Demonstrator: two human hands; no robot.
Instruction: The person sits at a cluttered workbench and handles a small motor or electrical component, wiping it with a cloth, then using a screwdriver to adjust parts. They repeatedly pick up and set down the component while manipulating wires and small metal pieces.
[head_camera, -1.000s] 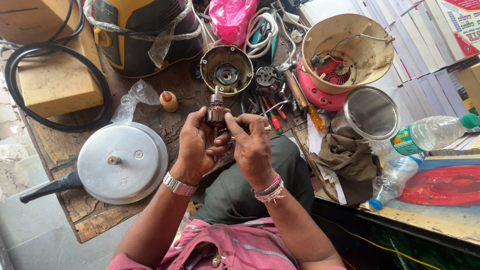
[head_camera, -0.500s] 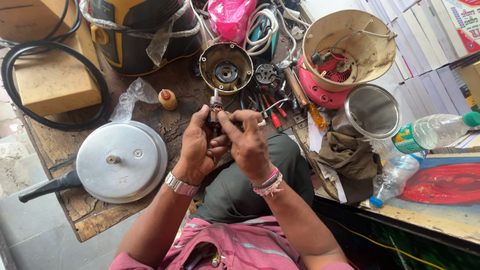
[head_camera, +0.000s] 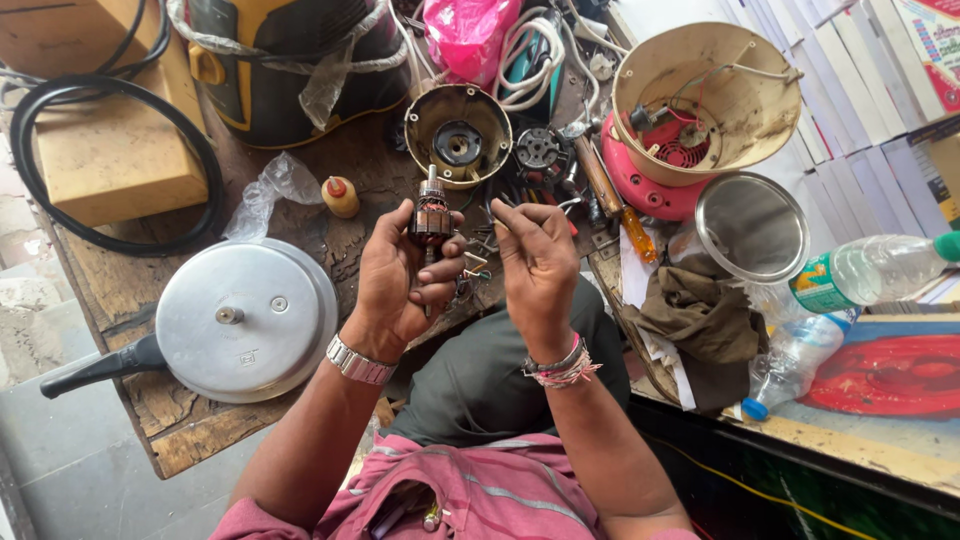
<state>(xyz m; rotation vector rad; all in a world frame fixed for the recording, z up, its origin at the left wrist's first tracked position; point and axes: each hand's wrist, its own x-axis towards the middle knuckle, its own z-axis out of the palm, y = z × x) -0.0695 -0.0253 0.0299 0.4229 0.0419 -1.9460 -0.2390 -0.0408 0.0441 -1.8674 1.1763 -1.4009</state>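
Head view: 1 cardboard box (head_camera: 110, 150) is sitting at the top left of the bench, ringed by a black cable (head_camera: 30, 160). A pink bag (head_camera: 468, 35) is lying at the top centre. White flat boxes (head_camera: 850, 80) are stacked at the top right, with a red-printed package (head_camera: 930, 45) in the corner. 2 clear bottles are lying at the right, 1 with a green-and-white label (head_camera: 880, 268), 1 with a blue cap (head_camera: 795, 365).

The left hand (head_camera: 400, 280) is raised with its palm toward the camera, fingers curled tight around a motor armature (head_camera: 432, 215), which is standing upright with its shaft pointing up. The right hand (head_camera: 540, 265) is held just beside it, not touching the armature, fingers loosely bent and holding nothing that can be seen.

The armature is hovering above the bench edge, just below a round motor housing (head_camera: 458, 135) and right of a cooker lid (head_camera: 245, 320).
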